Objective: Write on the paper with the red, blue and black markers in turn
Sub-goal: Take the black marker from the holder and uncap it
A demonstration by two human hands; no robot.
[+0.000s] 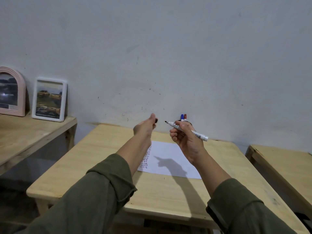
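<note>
A white sheet of paper (170, 159) lies on the wooden table (104, 173), with rows of short marker strokes along its left edge. My right hand (185, 137) is raised above the paper and grips the uncapped black marker (187, 130), its tip pointing left. My left hand (146, 126) is raised a little to the left of that tip and pinches the black cap (156, 120). The blue marker (182, 117) and the red marker (185, 117) stand capped behind my right hand, at the table's far edge by the wall.
A lower wooden shelf (25, 137) on the left carries a white picture frame (49, 99) and a pink arched frame (11, 92). Another wooden table (287, 169) stands to the right across a narrow gap. A grey wall closes the back.
</note>
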